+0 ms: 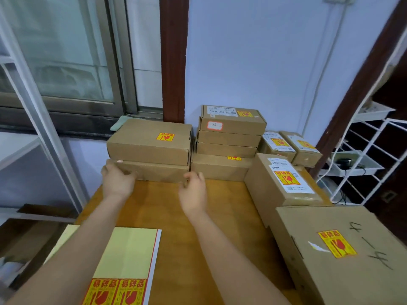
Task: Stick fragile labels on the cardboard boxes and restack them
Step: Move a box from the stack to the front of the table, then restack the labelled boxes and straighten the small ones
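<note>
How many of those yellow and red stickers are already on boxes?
7 show: left stack's top box, tall stack's top box, the box beneath that stack, two back-right boxes, mid-right box, near-right box. Covered boxes may hide more.

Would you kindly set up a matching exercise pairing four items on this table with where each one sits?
Things:
1. label sheet
2. box marked in black pen
3. left hand
4. box printed 12V4A

Places:
A. top of the middle stack by the wall
B. near right corner of the table
C. near edge, under the left forearm
D. at the lower box of the left stack

Pairs: 1-C, 2-B, 3-D, 4-A
</note>
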The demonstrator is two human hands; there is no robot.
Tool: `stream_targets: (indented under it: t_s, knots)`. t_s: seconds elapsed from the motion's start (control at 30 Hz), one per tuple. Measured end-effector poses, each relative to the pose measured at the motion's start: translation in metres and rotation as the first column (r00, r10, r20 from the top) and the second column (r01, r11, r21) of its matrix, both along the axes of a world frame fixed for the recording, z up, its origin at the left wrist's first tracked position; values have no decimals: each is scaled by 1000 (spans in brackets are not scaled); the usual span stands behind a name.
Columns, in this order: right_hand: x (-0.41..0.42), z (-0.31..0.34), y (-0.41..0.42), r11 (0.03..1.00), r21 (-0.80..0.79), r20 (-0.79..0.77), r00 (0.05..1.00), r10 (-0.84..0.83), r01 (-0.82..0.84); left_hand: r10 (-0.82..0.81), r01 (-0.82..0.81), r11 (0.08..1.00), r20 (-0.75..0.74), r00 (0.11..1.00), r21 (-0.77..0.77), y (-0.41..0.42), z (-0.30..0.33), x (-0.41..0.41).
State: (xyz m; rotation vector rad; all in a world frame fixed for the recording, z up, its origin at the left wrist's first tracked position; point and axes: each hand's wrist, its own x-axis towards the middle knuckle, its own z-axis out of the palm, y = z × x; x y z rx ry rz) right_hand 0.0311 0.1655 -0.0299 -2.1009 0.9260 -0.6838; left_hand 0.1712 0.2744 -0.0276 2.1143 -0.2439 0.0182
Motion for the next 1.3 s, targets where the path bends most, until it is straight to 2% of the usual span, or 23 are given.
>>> stream_targets:
  t_s: [0.07, 0.27, 0.47, 0.6, 0.7, 0.83, 0.93, 1.03, 1.17, 1.3]
  knots:
    - [-16, 7, 7, 1000, 1, 31, 999, 25, -25, -70, 73, 997, 99, 993, -29, -4, 7, -35]
    - [-73, 36, 14, 999, -38, 137, 990, -21, 26, -395, 410, 908, 152, 906, -84, -31, 20, -141]
    - [-149, 75, -4, 990, -104, 255, 965, -64, 94, -567, 577, 782, 115, 816, -236, -61, 32, -228]
    - [-205, 91, -31, 977, -141, 261, 958, -122, 163, -650, 629, 728, 18, 760, -272, -82, 21, -268]
    - [-249, 92, -56, 958, -172, 203, 959, -195, 231, -667, 623, 725, -73, 742, -293, -87, 13, -293]
    - [-304, 74, -96, 916, -219, 43, 941, -335, 336, -696, 639, 714, -192, 692, -285, -88, 2, -315]
    - [-342, 64, -119, 899, -178, -84, 904, -420, 401, -696, 635, 716, -235, 678, -289, -89, -1, -326]
    - [-369, 57, -132, 876, -92, -204, 852, -482, 473, -660, 590, 748, -237, 713, -304, -90, -1, -334]
    - [-379, 52, -139, 871, 0, -349, 816, -460, 491, -648, 559, 753, -240, 723, -348, -91, -3, -342]
    - [-376, 59, -133, 884, 24, -361, 829, -428, 467, -635, 537, 757, -228, 738, -372, -91, 0, -343]
